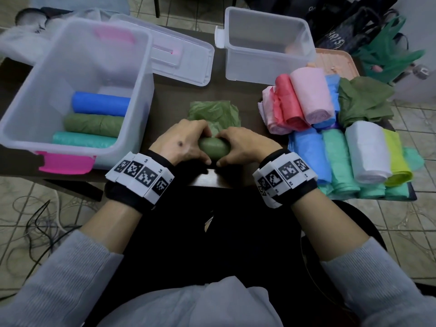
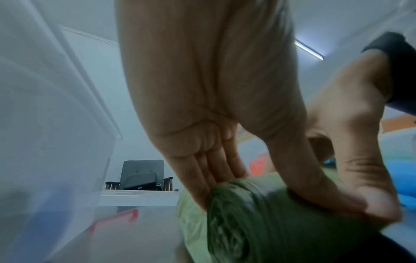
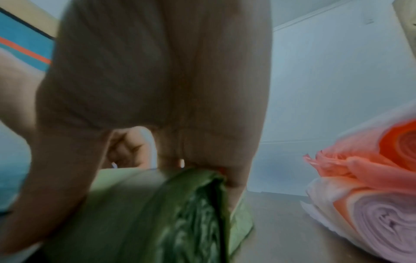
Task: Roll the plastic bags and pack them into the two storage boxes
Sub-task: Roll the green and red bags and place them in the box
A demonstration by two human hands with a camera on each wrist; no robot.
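Hands: left hand (image 1: 181,141) and right hand (image 1: 245,145) both curl round one olive-green bag roll (image 1: 213,148) on the tabletop (image 1: 169,100). Box at 10 o'clock (image 1: 139,74) holds three rolls; box at 1 o'clock (image 1: 266,74) looks empty.

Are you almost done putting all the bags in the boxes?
Not yet. Three rolls, blue, green and teal, already lie in the left box. Both the left hand and right hand are rolling a green bag, part still flat. The right box looks empty, and a big pile of bags waits.
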